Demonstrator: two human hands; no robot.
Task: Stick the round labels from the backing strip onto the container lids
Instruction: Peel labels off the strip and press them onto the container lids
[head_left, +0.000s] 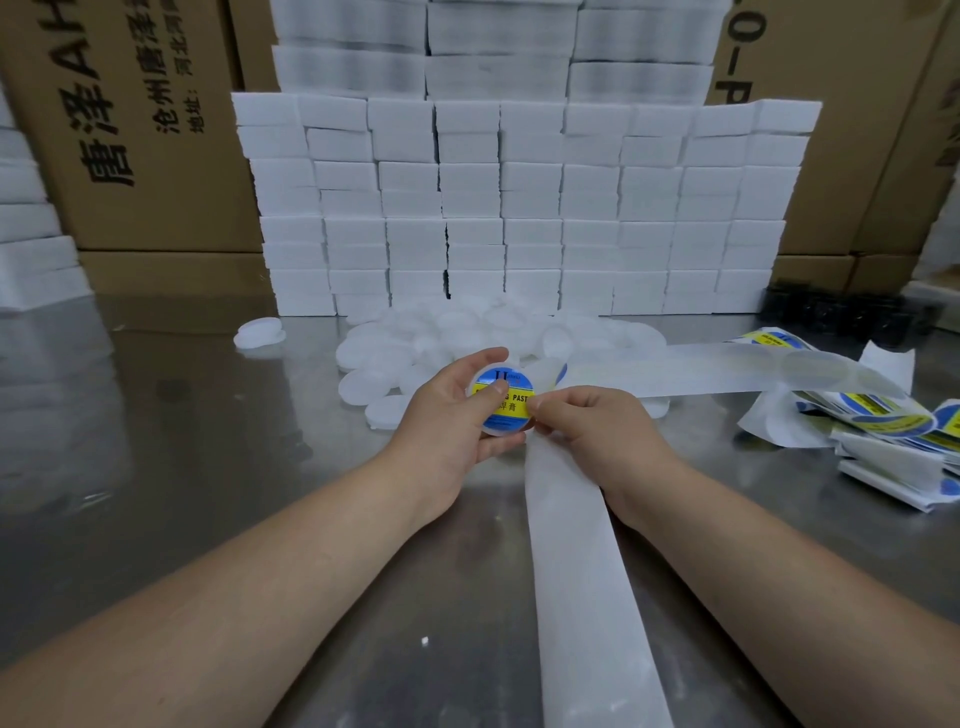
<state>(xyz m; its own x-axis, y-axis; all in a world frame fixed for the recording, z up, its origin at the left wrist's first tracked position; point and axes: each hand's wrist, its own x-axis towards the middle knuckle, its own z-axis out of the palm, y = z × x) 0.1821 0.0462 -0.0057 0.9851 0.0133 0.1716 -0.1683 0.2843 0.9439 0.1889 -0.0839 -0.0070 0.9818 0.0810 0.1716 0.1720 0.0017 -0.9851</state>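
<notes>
My left hand (452, 421) grips a round white container lid (506, 430) above the steel table, with its thumb pressing on the blue and yellow round label (511, 384) that covers the lid. My right hand (592, 431) pinches the white backing strip (576, 545) right beside the lid's right edge. The strip runs down toward me between my forearms and also stretches off to the right. A pile of bare white lids (415, 353) lies just behind my hands.
A folded heap of label strip with blue and yellow labels (883, 421) lies at the right. A wall of stacked white blocks (519, 208) stands behind the lids, with cardboard boxes (156, 130) beyond. One lid (258, 331) lies apart at the left. Dark objects (831, 309) sit far right.
</notes>
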